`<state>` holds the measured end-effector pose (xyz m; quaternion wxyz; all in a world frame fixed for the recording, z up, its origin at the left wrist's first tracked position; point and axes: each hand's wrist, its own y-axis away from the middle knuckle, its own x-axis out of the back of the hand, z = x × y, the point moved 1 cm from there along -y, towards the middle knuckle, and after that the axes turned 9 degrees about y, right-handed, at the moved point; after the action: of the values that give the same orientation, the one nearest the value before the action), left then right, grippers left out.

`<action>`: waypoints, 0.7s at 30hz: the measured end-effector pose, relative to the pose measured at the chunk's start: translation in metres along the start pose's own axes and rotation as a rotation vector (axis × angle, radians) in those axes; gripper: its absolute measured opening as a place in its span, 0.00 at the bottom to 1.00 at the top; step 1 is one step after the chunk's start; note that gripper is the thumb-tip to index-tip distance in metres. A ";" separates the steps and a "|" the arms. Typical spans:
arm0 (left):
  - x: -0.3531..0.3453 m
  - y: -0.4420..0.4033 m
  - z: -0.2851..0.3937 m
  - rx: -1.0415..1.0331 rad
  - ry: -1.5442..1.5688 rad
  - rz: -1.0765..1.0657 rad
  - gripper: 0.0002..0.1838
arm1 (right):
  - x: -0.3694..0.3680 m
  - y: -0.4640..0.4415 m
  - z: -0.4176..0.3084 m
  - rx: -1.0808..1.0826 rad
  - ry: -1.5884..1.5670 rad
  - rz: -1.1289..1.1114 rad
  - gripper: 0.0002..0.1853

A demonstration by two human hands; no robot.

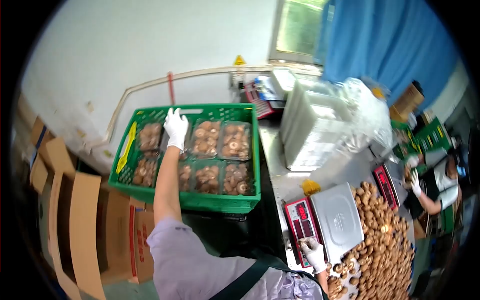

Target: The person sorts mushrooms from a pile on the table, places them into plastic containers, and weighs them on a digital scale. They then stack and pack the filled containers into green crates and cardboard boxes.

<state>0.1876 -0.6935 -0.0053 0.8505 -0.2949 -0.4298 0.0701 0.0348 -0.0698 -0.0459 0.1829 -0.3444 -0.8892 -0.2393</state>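
My left hand point(176, 129), in a white glove, reaches over a green plastic crate point(220, 202). Its fingers are stretched out above a clear pack in the back row, which the hand mostly hides. Around it in the crate sit several clear packs of brown mushrooms point(206, 137). My right hand point(313, 254), gloved too, is closed around a small mushroom point(303, 242) at the front edge of a red and white digital scale point(302, 220). Beside the scale's lit display is its grey weighing plate point(338, 220), with nothing on it.
Loose mushrooms point(385, 250) are heaped on the metal table to the right. Behind the scale stand stacked clear trays point(312, 125) and plastic bags point(367, 110). A co-worker point(437, 185) handles mushrooms by a second scale point(386, 187). Open cardboard boxes point(90, 225) stand at left.
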 end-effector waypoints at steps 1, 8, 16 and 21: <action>-0.006 -0.002 0.041 -0.141 0.148 -0.046 0.20 | 0.004 0.007 -0.016 -0.017 0.081 0.020 0.08; 0.027 0.086 0.331 -0.995 1.007 -0.368 0.18 | 0.019 0.031 -0.024 -0.079 0.254 0.059 0.12; 0.007 0.104 0.437 -0.841 0.608 -0.888 0.20 | 0.012 0.091 0.040 0.000 0.131 0.481 0.12; -0.089 0.030 0.435 -0.842 0.688 -1.048 0.15 | 0.009 0.145 0.064 -0.220 0.075 0.560 0.12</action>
<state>-0.2000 -0.5102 0.1148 0.6743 -0.3571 -0.2147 -0.6097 0.1201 0.0644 -0.0509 0.2359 -0.5850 -0.7210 -0.2870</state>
